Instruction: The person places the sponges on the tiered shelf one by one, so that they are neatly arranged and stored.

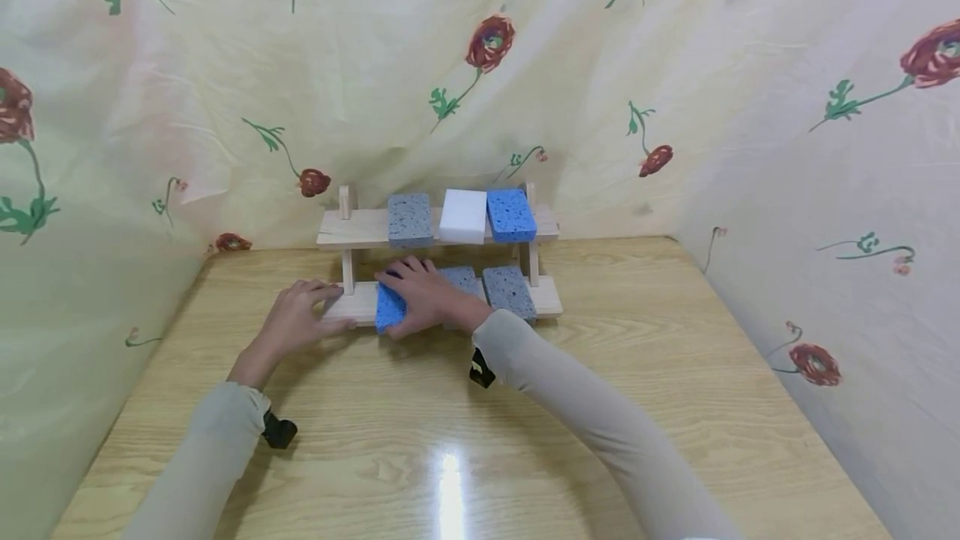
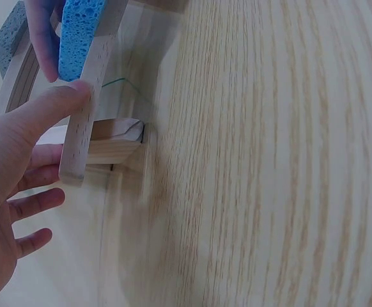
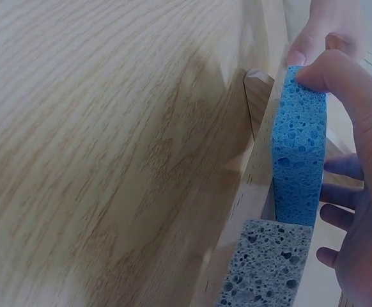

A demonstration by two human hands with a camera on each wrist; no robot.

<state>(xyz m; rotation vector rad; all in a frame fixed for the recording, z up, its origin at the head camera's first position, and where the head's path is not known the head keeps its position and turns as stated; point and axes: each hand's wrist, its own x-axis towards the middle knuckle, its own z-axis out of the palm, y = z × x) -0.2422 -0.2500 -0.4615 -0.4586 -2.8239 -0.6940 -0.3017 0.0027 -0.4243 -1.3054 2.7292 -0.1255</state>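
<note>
A two-tier wooden rack [image 1: 360, 304] stands at the back of the table. My right hand [image 1: 433, 298] grips a blue sponge [image 1: 389, 308] on the left part of its lower shelf; in the right wrist view the thumb presses the near end of this porous blue sponge [image 3: 298, 144], with the fingers along its far side. My left hand [image 1: 294, 319] holds the left end of the lower shelf, and in the left wrist view its thumb lies on the board's front edge [image 2: 84, 121], just below the blue sponge [image 2: 80, 38]. The right hand partly hides the blue sponge.
Two grey sponges, one on the right [image 1: 510, 294] and one partly behind my right arm [image 1: 459, 277], lie on the lower shelf. Above sit a grey sponge [image 1: 410, 219], a white sponge [image 1: 463, 217] and another blue sponge [image 1: 512, 215]. Flowered cloth [image 1: 390, 90] hangs behind the table [image 1: 390, 423].
</note>
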